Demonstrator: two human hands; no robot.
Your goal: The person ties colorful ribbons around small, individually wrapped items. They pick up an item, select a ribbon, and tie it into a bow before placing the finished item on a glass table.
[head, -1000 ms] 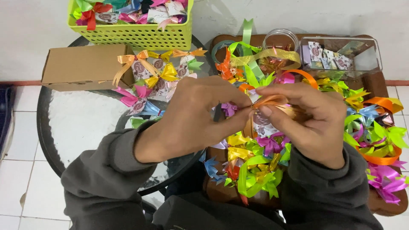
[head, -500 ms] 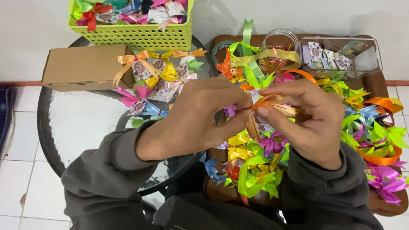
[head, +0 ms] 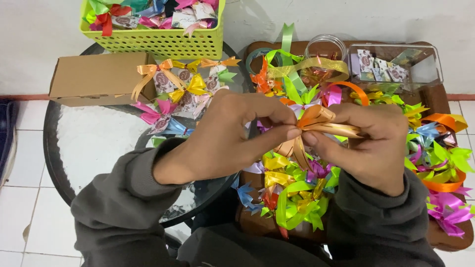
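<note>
A round glass counter (head: 84, 148) carries a green basket (head: 163, 42) and a cardboard box (head: 96, 76). Above it, the left hand (head: 232, 136) and right hand (head: 366, 143) meet fingertip to fingertip — both pinching a glossy orange ribbon (head: 316, 123) between them, its loop lying sideways toward the right.
</note>
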